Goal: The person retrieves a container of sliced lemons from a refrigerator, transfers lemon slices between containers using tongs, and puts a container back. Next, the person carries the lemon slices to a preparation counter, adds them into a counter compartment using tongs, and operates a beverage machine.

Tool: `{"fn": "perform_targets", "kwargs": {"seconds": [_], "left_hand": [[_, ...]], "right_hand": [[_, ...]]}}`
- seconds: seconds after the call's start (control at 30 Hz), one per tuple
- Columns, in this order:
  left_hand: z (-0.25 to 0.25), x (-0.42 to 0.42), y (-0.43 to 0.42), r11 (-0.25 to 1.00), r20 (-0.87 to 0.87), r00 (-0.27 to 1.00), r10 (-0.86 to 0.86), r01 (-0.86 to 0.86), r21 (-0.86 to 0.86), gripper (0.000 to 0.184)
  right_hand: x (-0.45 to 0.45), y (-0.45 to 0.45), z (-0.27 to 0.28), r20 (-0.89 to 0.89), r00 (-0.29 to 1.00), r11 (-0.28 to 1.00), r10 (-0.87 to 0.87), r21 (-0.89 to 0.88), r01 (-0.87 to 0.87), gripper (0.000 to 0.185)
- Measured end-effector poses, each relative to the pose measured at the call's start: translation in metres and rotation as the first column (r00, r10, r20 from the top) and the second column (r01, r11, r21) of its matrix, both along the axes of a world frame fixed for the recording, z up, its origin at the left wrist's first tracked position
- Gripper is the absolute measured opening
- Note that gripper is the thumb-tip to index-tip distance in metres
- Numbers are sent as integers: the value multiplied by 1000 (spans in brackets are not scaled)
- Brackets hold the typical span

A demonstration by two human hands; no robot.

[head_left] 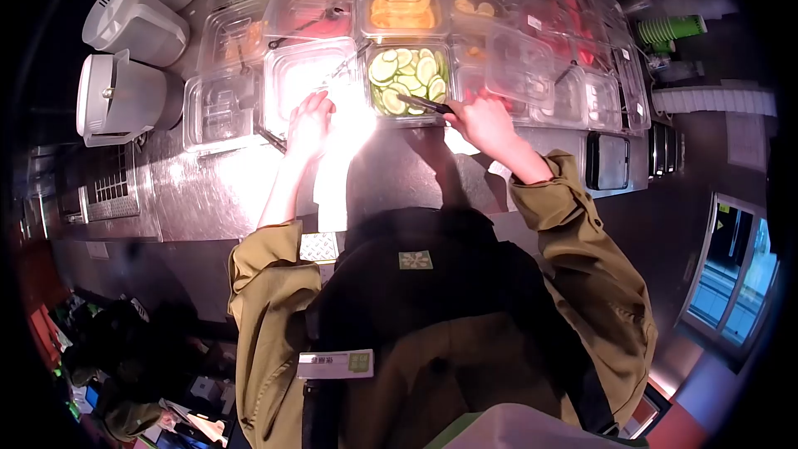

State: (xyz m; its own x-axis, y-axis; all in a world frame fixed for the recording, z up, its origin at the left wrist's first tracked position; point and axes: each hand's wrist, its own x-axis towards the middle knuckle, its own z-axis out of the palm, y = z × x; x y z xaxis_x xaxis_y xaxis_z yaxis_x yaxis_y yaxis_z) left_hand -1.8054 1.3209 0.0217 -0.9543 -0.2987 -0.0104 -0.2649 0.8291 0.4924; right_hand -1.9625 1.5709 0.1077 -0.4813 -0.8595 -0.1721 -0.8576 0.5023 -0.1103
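Note:
My right hand (486,125) is closed around black tongs (428,105), whose tip reaches into a clear square container (409,122) of green-rimmed lime slices (407,75). To the left, my left hand (309,123) is at the front edge of a clear container (278,62) washed out by strong glare. Its fingers look curled together, and the glare hides what they may grip. A dark utensil handle (271,139) sticks out just left of that wrist.
Clear containers of orange slices (402,10) and other cut fruit stand in rows behind. White lidded pitchers (120,100) line the left side. Stacked green cups (672,29) lie at right. A black tray (608,161) sits on the metal counter (208,191). Another person's sleeve (131,420) shows lower left.

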Motion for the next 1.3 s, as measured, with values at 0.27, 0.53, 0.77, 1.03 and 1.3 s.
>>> {"fn": "perform_targets", "kwargs": {"seconds": [0.27, 0.53, 0.77, 1.03, 1.3], "left_hand": [[2, 0, -2, 999, -25, 1000, -14, 15, 39, 20], [2, -1, -2, 996, -90, 996, 1, 7, 90, 19], [5, -3, -2, 996, -67, 998, -4, 10, 91, 19], [5, -2, -1, 995, -48, 999, -7, 12, 100, 21], [-1, -2, -1, 997, -41, 999, -1, 4, 74, 23]], "right_hand": [[-12, 6, -10, 18, 1000, 999, 26, -32, -25, 29], [-9, 30, -19, 85, 835, 823, -544, -138, 551, 32], [23, 9, -93, -264, 824, 848, -501, -342, 405, 37], [12, 34, -76, 158, 798, 655, -581, -492, 574, 22], [10, 2, -52, -145, 865, 872, -480, -191, 451, 16]]}}
